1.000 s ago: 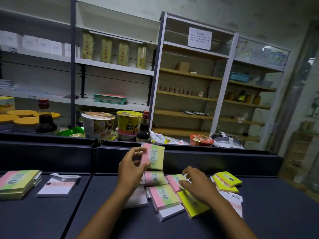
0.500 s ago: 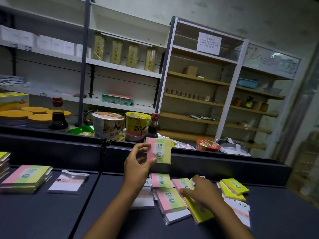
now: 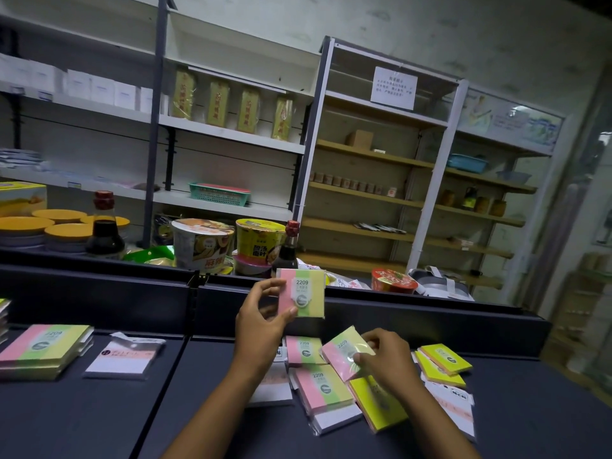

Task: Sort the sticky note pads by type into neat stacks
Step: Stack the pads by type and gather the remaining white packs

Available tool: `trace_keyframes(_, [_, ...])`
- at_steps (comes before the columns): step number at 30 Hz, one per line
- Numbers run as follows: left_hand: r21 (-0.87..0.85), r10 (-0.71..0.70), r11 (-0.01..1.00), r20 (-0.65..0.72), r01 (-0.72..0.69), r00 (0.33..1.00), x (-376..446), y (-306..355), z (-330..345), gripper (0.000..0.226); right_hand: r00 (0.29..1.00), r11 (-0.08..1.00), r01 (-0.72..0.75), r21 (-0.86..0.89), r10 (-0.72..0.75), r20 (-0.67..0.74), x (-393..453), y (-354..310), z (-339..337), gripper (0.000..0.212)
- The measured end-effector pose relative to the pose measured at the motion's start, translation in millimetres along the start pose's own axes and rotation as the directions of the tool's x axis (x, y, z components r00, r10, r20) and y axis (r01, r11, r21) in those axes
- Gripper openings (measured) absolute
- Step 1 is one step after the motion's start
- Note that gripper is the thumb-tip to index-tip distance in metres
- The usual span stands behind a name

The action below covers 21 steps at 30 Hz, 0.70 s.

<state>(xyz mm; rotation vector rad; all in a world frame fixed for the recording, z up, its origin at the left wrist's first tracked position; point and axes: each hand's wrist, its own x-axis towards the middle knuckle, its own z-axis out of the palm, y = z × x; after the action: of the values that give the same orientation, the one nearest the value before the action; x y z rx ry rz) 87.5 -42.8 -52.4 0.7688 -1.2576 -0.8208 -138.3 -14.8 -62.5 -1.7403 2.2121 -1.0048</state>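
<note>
My left hand (image 3: 261,323) holds a pink-green-yellow sticky note pad (image 3: 303,293) upright above the dark counter, thumb on its front. My right hand (image 3: 385,359) grips a second pink-green-yellow pad (image 3: 341,351), its far edge tilted up off the heap. Below lie two more such pads (image 3: 323,387), a bright yellow pad (image 3: 379,404), white packaged pads (image 3: 452,404) and two yellow pads (image 3: 443,361) at the right. A neat stack of pink-green-yellow pads (image 3: 43,349) stands at the far left, with a white packaged pad (image 3: 126,356) beside it.
A raised dark divider (image 3: 430,323) runs behind the counter (image 3: 99,425). Beyond it stand noodle cups (image 3: 202,243), soy sauce bottles (image 3: 104,226) and yellow-lidded tubs (image 3: 23,226). Shelving racks fill the background. Another stack's edge (image 3: 3,313) shows at the far left.
My right hand has lifted one striped pad off the heap by its edge. My left hand keeps its pad raised. The camera has swung slightly left.
</note>
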Motion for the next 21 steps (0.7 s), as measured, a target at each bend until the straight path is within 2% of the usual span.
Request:
trace_keyframes(7, [0.009,-0.016,1.000,0.043,0.015,0.999,-7.2,2.5,4.9,0.045,0.996,0.963,-0.063,0.262,0.079,-0.050,-17.2,4.4,-7.4,0.021])
trace_keyframes(13, [0.002,-0.039,0.999,0.054,0.039,0.998,-17.5,7.8,1.7,0.045,0.992,0.901,-0.035,0.432,0.082,-0.091,-34.0,8.8,-16.8,0.015])
trace_keyframes(21, [-0.008,-0.003,1.000,0.014,0.003,1.000,-52.9,29.0,-26.1,0.047,0.992,0.784,0.034,0.619,0.049,-0.116,-68.2,-1.5,-31.7,0.014])
